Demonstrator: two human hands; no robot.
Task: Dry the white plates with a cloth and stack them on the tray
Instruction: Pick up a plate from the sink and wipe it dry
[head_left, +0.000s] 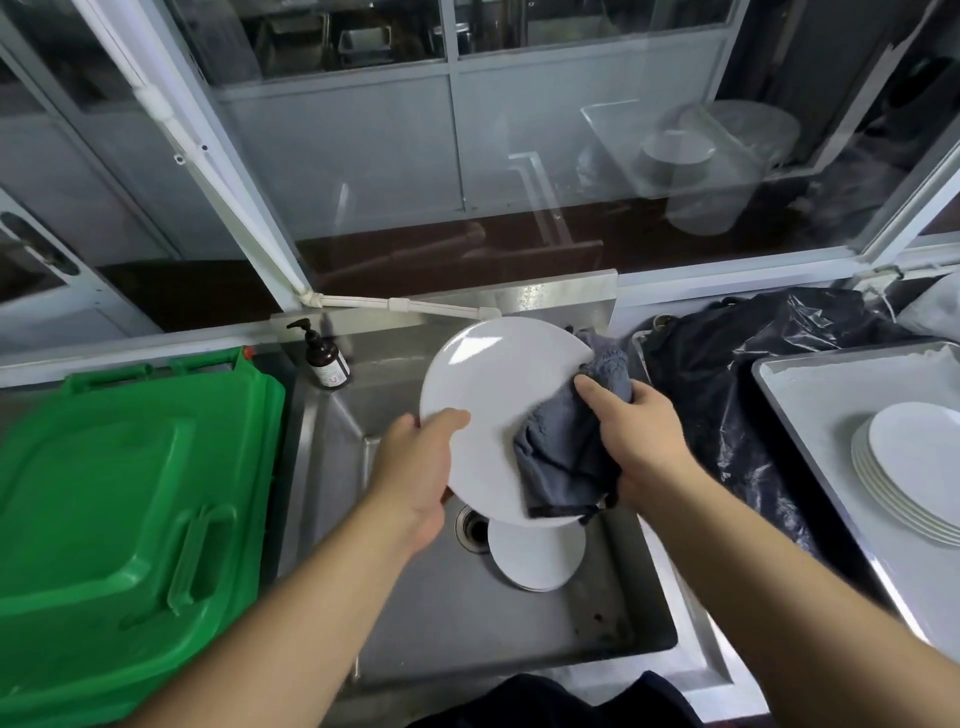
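Above the steel sink (415, 613) we hold a white plate (488, 395) tilted toward us. Our left hand (421, 467) grips its left rim, thumb curled over the upper face and fingers behind. Our right hand (644, 441) clutches a grey cloth (566, 457) and presses it against the plate's right side, thumb on top of the fabric; the cloth drapes over the lower right part of the plate and wraps round its edge.

Down in the sink, just beside the drain (470, 527), lies another white plate (535, 558), partly hidden under the one we hold.

To the right, on the desk, a metal tray (810, 395) carries a stack of white plates (914, 478) near its right side. Between the sink and the tray lies a crumpled black plastic bag (727, 364).

To the left of the sink sits a green plastic bin lid (119, 478). At the sink's back left corner stands a dark pump bottle (324, 358), upright, with a white pipe (405, 305) running along the ledge behind it.
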